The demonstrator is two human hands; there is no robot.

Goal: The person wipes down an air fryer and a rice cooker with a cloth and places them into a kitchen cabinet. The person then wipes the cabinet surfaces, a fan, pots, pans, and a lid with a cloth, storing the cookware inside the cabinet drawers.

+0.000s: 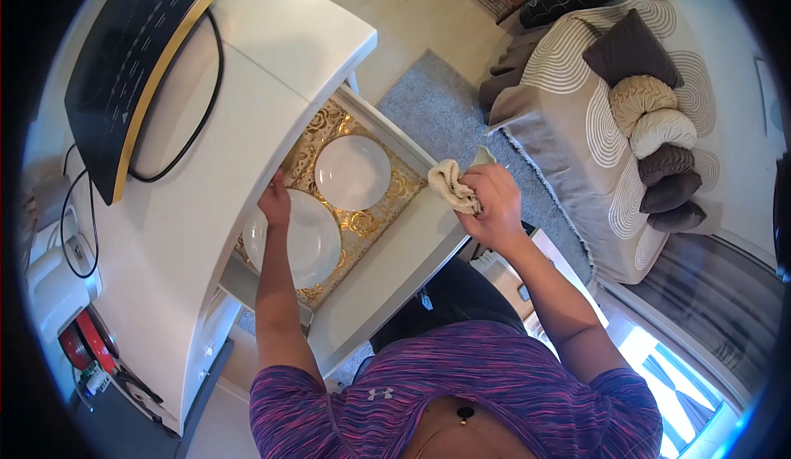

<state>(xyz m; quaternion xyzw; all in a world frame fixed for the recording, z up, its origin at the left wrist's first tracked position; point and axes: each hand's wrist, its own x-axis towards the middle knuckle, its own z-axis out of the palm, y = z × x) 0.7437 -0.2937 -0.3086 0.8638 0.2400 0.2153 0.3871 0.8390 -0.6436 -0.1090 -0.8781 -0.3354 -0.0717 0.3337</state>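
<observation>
An open drawer (395, 272) lined with gold-patterned material (359, 222) holds two white plates. The smaller plate (353, 172) lies toward the far side, the larger plate (303, 241) nearer to me. My left hand (275, 201) reaches into the drawer at its inner edge, by the larger plate and under the countertop's edge. Its fingertips are partly hidden, so what they touch cannot be made out. Above the drawer's front corner, my right hand (493, 203) is closed around a bunched beige cloth (451, 185).
A white countertop (272, 14) runs above the drawer, bearing a black and gold cooktop (136, 72) with a looped cable. Beyond the drawer lie a grey rug (428, 100) and a covered sofa (552, 121) with cushions. Red and black items (86, 344) are at the lower left.
</observation>
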